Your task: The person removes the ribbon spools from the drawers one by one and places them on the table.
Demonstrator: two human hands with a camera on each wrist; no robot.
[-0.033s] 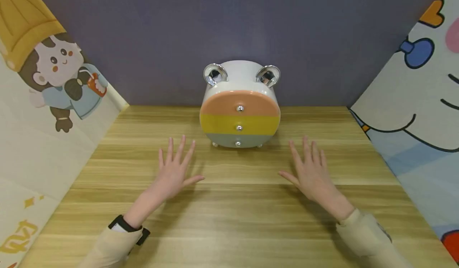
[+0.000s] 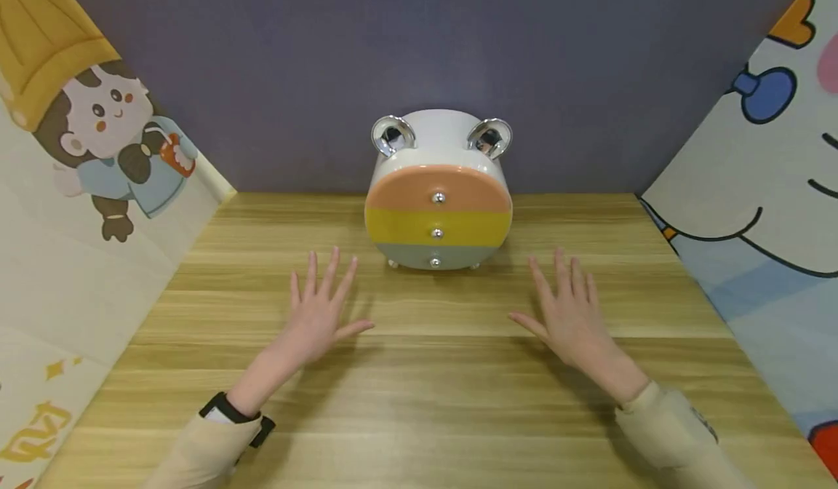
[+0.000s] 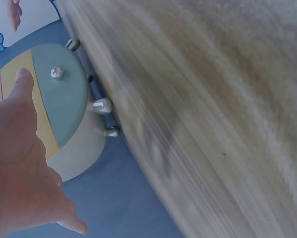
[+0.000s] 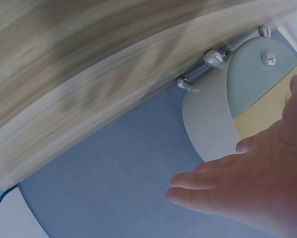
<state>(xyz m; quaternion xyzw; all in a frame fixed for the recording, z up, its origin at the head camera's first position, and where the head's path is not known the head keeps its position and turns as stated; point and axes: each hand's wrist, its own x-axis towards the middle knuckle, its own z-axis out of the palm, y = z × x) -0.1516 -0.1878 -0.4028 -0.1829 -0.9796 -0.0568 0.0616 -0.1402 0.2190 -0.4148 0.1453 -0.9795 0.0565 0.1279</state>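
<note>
A small white cabinet (image 2: 440,136) with an oval front stands at the back middle of the table. Its front has an orange drawer (image 2: 406,189), a yellow drawer (image 2: 402,227) and a grey-green drawer (image 2: 399,255), all closed, each with a silver knob. Two silver rings like ears sit on top. My left hand (image 2: 316,321), fingers spread, is over the table in front and to the left of the cabinet, holding nothing. The right hand (image 2: 572,325) is likewise spread on the other side. Both are apart from the cabinet. Short silver feet (image 3: 103,105) show below it in the left wrist view.
The wooden table (image 2: 432,402) meets a dark grey-blue back wall (image 2: 294,74). Side panels with cartoon prints rise at the left (image 2: 78,271) and right (image 2: 740,183). A black band (image 2: 225,407) circles the left wrist.
</note>
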